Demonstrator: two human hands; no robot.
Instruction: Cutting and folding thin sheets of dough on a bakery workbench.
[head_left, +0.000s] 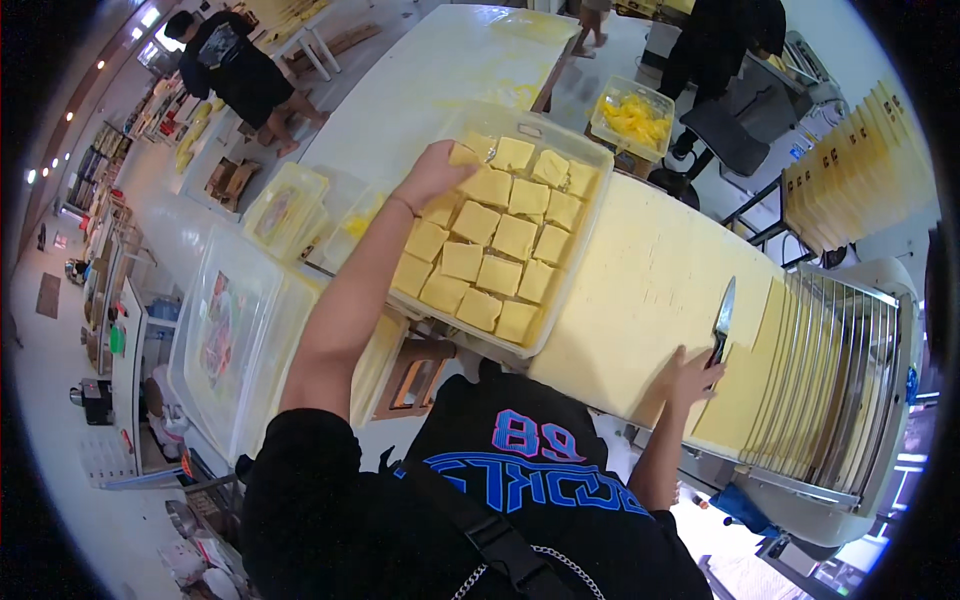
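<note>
My left hand [431, 180] reaches over the far left corner of a clear plastic tray [560, 335]. It is closed on a pale yellow dough square [463, 155]. Rows of similar squares [480, 223] lie flat in the tray, some edges overlapping. On the right, my right hand [688, 377] is low over a broad yellow dough sheet [640, 270], with its fingers over the black handle of a knife [725, 310]. The blade points away from me, and part of the handle is hidden by the fingers.
A sheeting machine with metal bars [830, 380] stands at the right end of the dough. Lidded plastic boxes [225, 330] stand at my left. Beyond the tray are a white table [420, 70] and a bin of yellow scraps [635, 118]. Other people stand farther off.
</note>
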